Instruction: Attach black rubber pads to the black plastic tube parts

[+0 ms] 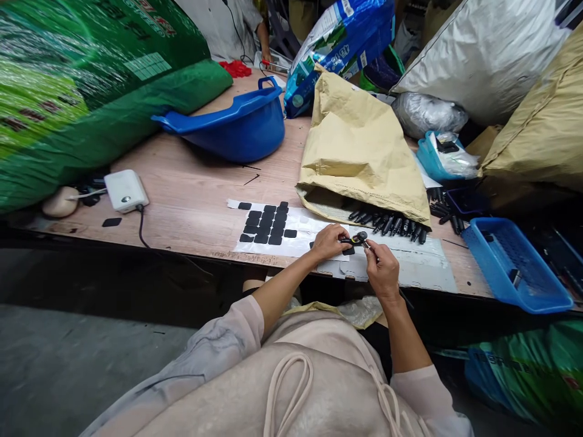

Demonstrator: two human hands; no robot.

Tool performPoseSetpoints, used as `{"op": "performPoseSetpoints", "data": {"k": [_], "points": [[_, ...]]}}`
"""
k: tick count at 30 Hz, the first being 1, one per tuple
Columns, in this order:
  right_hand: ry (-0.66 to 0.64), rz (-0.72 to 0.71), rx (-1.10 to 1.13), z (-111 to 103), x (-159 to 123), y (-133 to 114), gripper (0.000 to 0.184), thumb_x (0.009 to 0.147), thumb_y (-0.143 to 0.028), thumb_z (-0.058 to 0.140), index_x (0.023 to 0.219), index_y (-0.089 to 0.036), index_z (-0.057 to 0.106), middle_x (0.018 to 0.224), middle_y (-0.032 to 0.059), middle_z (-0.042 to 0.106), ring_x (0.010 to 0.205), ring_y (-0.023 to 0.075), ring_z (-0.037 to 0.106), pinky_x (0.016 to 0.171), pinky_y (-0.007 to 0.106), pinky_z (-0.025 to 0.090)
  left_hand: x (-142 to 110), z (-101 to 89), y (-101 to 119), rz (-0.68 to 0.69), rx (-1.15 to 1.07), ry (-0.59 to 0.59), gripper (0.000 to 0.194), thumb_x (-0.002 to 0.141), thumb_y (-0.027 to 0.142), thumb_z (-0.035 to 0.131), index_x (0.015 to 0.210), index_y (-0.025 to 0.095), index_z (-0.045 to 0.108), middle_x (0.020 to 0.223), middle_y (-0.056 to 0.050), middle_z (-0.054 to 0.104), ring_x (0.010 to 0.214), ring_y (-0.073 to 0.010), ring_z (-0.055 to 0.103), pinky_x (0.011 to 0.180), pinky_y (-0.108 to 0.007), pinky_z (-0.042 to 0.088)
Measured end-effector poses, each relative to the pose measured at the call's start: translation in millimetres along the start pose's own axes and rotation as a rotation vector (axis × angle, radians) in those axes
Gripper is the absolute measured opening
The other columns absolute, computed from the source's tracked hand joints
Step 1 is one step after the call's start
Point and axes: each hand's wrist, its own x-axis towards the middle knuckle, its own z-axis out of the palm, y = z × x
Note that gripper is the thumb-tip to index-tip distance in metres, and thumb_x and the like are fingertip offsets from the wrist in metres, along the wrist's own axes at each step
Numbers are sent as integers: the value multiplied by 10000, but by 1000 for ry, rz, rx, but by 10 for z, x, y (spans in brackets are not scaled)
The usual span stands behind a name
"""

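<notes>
Over the front edge of the table, my left hand (pixel 330 241) is closed with its fingertips on a small black part (pixel 348 241) that shows a bit of yellow. My right hand (pixel 382 270) pinches at a dark round-headed piece (pixel 361 237) that meets this part; the fingers hide its lower end. Just beneath lies a black rounded patch (pixel 348 250). To the left, a white sheet (pixel 300 221) carries rows of black rounded patches (pixel 264 224). Several black cylindrical pieces (pixel 396 226) spill from the mouth of a tan sack (pixel 359 145) beyond my hands.
A blue basin (pixel 237 127) stands at the back left, beside a large green sack (pixel 91 91). A white box with a cable (pixel 126 190) is at the left. On the right are a blue tray (pixel 514 264) and a white sack (pixel 487 54). Another person's hand (pixel 265 51) shows at the back.
</notes>
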Motion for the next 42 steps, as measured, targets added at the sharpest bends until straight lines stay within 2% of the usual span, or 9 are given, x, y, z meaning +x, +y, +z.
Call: {"op": "performPoseSetpoints", "data": {"k": [4, 7, 12, 22, 28, 31, 34, 39, 42], "points": [[21, -32, -28, 37, 38, -99, 308, 1042, -316, 482, 1187, -215, 735, 992, 87, 734, 919, 193, 679, 827, 306, 533, 9, 0, 0, -7, -14, -6, 185, 746, 230, 848, 893, 209, 738, 879, 7, 657, 933, -184, 610, 864, -296, 472], [-32, -47, -107, 62, 55, -121, 310, 1039, -293, 475, 1180, -226, 742, 964, 77, 725, 900, 189, 668, 794, 286, 516, 8, -3, 8, -20, -7, 0, 180, 744, 239, 849, 872, 208, 726, 872, 9, 651, 934, -185, 606, 852, -295, 469], [-27, -46, -222, 19, 107, -87, 309, 1031, -281, 485, 1180, -236, 752, 934, 67, 707, 867, 192, 650, 753, 279, 491, 3, -9, 21, -20, -18, -8, 165, 749, 232, 838, 876, 213, 734, 860, 10, 651, 926, -184, 607, 850, -294, 473], [-15, 11, -247, -53, 96, -13, 313, 1023, -288, 479, 1171, -242, 751, 953, 69, 703, 882, 197, 635, 765, 287, 471, 3, 7, 6, -6, 6, 1, 167, 755, 225, 834, 887, 209, 733, 874, 3, 661, 935, -191, 613, 854, -297, 479], [85, 99, -296, -292, 135, 363, 284, 977, -296, 538, 1146, -239, 760, 980, 76, 708, 922, 218, 628, 794, 314, 456, -13, 17, -17, 39, 47, 9, 164, 782, 230, 816, 899, 209, 702, 895, -4, 657, 949, -194, 603, 839, -297, 467], [44, 91, -356, -382, 85, 649, 258, 948, -271, 557, 1090, -246, 770, 934, 59, 692, 884, 212, 603, 760, 314, 429, -30, 26, -15, 59, 77, 11, 189, 777, 260, 822, 901, 208, 689, 907, -11, 653, 949, -202, 599, 836, -305, 467], [-30, -16, -359, -387, 13, 855, 257, 952, -257, 550, 1087, -246, 769, 908, 55, 680, 878, 212, 577, 814, 322, 436, -38, 31, -8, 59, 106, 6, 195, 782, 286, 824, 896, 210, 686, 914, -18, 654, 955, -210, 599, 844, -315, 471], [16, -68, -395, -280, -67, 930, 248, 960, -266, 557, 1094, -230, 762, 922, 65, 676, 876, 223, 531, 844, 344, 428, -11, 5, -14, 70, 116, -6, 144, 844, 309, 777, 895, 212, 684, 908, -28, 649, 955, -215, 601, 855, -324, 481], [24, -66, -414, -245, -78, 902, 241, 951, -261, 571, 1096, -228, 760, 931, 60, 673, 886, 221, 528, 838, 336, 423, -91, -47, 30, 143, 75, 16, 132, 904, 324, 708, 952, 203, 681, 971, -54, 664, 995, -223, 605, 911, -337, 486]]}}
